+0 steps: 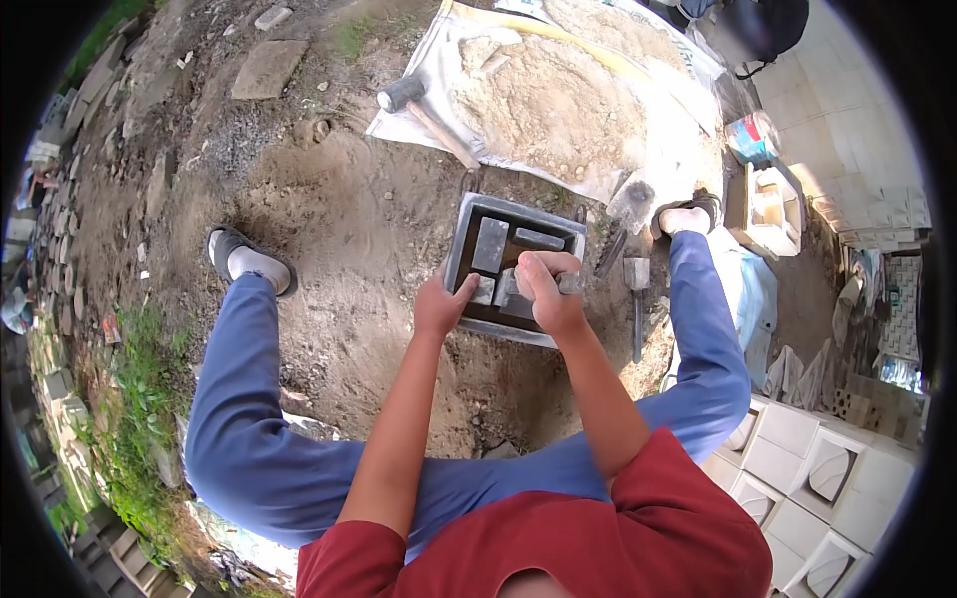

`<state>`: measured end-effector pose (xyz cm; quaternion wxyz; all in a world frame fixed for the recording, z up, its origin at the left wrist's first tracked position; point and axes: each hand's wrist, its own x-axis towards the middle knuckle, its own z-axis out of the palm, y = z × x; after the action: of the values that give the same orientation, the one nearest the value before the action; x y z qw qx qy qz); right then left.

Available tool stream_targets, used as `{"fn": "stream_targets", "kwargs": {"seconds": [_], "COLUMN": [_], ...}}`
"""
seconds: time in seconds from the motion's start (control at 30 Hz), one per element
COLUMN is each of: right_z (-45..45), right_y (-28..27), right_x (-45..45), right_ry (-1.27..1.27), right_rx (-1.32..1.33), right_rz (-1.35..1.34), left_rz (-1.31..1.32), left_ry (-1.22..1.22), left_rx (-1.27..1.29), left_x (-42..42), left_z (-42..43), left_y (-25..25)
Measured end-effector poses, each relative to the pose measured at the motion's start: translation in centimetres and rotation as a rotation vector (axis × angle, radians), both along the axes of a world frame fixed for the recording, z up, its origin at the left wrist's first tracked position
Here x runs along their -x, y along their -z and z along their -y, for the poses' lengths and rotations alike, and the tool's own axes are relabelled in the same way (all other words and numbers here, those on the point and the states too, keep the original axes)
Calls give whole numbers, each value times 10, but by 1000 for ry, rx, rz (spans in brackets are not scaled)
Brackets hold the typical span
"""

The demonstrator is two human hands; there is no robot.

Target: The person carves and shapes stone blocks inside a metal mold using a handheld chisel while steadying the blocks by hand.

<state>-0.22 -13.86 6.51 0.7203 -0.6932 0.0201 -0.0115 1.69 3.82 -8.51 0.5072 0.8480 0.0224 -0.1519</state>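
Square grey box [525, 213], oblong blocks [490, 245] inside; left hand [446, 302] pinches box's side, right hand [543, 287] curls round stubby handle [571, 283].

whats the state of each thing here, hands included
left hand: gripping the mould's rim
right hand: closed around a tool handle
mould: open-topped, on the ground
mallet: lying at the white sheet's edge
white sheet: spread out
sandy material: loose, on the sheet
left sandal: worn
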Motion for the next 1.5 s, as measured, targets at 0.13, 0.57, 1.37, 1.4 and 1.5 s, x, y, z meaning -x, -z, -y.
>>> {"fn": "stream_targets", "kwargs": {"seconds": [0.13,0.57,1.37,1.4,1.5], "right_z": [4,11,17,17,19], "right_y": [22,8,14,23,30], "right_x": [-11,-32,-64,-63,-67], "right_ry": [-90,49,88,109,107], "right_rx": [137,-192,10,-44,-73], "right_rz": [67,-2,91,101,117], "left_rz": [-8,-5,558,552,534], "left_ry": [-12,-7,262,259,273], "left_rx": [-23,-25,-567,-556,-492], "left_x": [-1,1,-31,-29,-31], "left_z": [2,3,43,42,40], "left_y": [-5,-8,-19,-20,-22]}}
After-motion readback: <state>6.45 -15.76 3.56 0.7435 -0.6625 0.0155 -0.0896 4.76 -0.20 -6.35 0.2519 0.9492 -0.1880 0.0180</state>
